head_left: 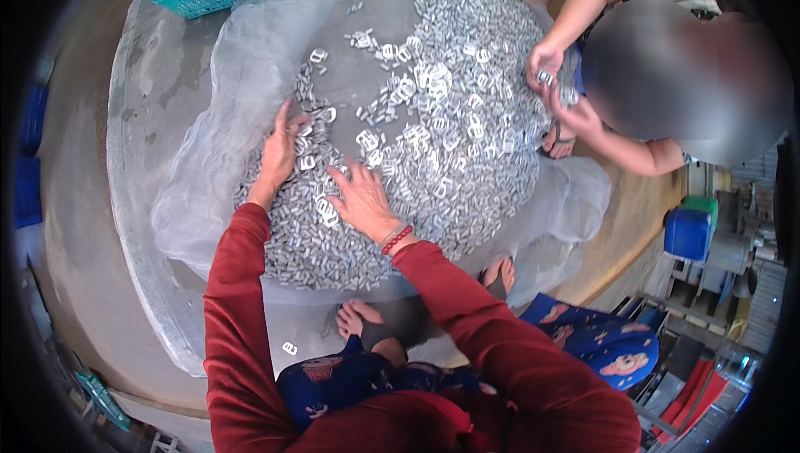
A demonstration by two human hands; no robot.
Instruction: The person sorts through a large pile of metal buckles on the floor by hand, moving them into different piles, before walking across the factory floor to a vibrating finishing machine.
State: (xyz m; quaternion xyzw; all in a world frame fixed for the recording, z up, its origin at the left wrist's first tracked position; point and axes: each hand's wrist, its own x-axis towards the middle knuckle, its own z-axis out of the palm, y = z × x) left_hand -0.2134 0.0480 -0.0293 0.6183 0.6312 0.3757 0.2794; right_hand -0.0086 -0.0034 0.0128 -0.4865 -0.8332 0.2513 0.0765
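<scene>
Two bare hands of ours work at the pile of small grey metal bits in the middle of the frame. Our left hand is at the pile's left edge, fingers loosely spread; we cannot tell whether the tips touch anything. Our right hand lies low over the pile with fingers spread, just beside some white buckles. The heap sits on a sheer net. At upper right, a co-worker's hands hold a buckle; at upper left we see a green basket.
</scene>
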